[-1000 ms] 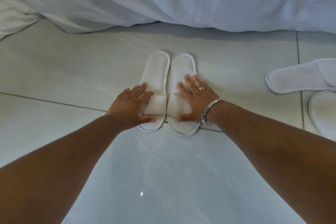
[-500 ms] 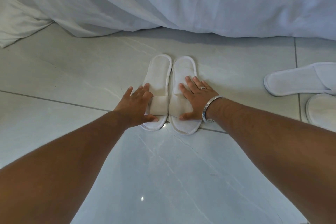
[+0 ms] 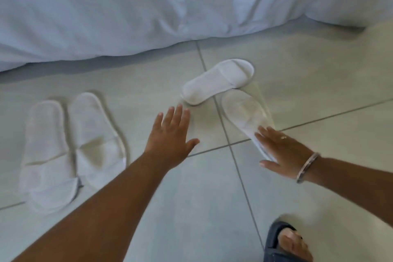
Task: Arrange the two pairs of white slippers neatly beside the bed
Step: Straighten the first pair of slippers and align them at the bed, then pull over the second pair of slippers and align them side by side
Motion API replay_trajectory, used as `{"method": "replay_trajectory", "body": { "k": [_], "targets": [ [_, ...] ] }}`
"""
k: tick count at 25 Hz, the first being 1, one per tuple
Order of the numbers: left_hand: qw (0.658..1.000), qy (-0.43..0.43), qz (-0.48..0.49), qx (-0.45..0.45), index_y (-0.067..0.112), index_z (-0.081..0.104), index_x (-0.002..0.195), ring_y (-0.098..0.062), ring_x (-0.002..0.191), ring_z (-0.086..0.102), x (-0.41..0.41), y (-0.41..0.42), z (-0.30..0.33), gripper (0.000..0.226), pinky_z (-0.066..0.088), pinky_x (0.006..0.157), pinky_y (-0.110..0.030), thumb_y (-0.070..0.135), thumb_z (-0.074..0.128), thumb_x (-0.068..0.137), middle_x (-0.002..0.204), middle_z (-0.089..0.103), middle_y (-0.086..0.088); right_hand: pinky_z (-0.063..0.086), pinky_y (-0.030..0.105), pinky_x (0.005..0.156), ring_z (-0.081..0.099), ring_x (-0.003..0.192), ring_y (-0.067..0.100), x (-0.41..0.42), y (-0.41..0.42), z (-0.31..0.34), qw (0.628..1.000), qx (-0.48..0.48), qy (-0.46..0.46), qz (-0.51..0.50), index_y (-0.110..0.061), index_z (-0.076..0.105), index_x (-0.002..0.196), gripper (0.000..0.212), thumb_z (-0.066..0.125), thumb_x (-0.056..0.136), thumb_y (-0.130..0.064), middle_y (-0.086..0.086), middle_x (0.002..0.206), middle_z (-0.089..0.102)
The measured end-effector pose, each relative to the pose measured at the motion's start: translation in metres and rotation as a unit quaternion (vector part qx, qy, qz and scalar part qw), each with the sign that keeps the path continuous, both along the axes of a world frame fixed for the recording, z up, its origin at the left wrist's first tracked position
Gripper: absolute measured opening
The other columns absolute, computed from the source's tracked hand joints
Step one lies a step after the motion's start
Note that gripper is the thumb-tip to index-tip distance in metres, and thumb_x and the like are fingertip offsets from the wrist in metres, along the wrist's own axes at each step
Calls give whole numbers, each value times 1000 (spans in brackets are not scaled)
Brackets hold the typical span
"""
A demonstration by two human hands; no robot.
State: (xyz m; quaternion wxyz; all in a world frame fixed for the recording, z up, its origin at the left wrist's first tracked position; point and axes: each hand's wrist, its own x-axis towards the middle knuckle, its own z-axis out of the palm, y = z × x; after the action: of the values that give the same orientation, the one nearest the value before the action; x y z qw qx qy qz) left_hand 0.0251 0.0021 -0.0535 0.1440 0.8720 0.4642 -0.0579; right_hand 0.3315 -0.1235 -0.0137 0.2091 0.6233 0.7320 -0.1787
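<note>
One pair of white slippers lies side by side on the tiled floor at the left, the left slipper point(image 3: 45, 149) touching the right slipper point(image 3: 95, 140), heels toward the bed. The second pair is apart and askew. One slipper point(image 3: 219, 81) lies diagonally near the bed sheet, and the other slipper point(image 3: 244, 115) lies just below it, touching its toe end. My right hand point(image 3: 282, 151), wearing a ring and bangle, lies flat with fingers straight on that slipper's near end, which it hides. My left hand point(image 3: 170, 140) hovers open over bare floor between the two pairs.
The white bed sheet point(image 3: 148, 6) hangs to the floor across the top of the view. My foot in a dark sandal point(image 3: 285, 242) stands at the bottom right. Pale floor tiles point(image 3: 202, 208) with grey joints surround the slippers.
Both hands have left the first pair, which stays side by side. The view has swung right. My right hand now rests on a slipper of the second pair; my left hand is in the air.
</note>
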Motion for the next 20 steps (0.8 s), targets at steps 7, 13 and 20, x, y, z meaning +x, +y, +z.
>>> {"method": "replay_trajectory", "body": {
  "k": [7, 13, 20],
  "targets": [
    [999, 16, -6, -44, 19, 11, 155, -29, 150, 4, 107, 86, -26, 66, 8, 121, -44, 45, 36, 99, 165, -1, -8, 18, 47, 118, 10, 146, 34, 43, -15, -53, 997, 28, 72, 10, -9, 16, 150, 87, 36, 86, -64, 16, 159, 11],
    [993, 90, 58, -44, 16, 7, 156, -33, 148, 10, 158, 69, -22, 75, 19, 118, -46, 57, 31, 97, 165, 0, -10, 36, 49, 109, 25, 142, 32, 58, -22, -64, 982, 48, 154, -99, -13, 32, 146, 76, 36, 88, -62, 13, 154, 30],
    [996, 62, -60, 2, 16, 36, 147, -36, 118, 51, 197, 22, -15, 65, 43, 92, -45, 56, 31, 95, 155, 35, -10, 22, 48, 117, 19, 143, 41, 146, 24, -66, 974, 61, 85, -200, -1, 23, 147, 75, 21, 94, -54, 28, 155, 18]
  ]
}}
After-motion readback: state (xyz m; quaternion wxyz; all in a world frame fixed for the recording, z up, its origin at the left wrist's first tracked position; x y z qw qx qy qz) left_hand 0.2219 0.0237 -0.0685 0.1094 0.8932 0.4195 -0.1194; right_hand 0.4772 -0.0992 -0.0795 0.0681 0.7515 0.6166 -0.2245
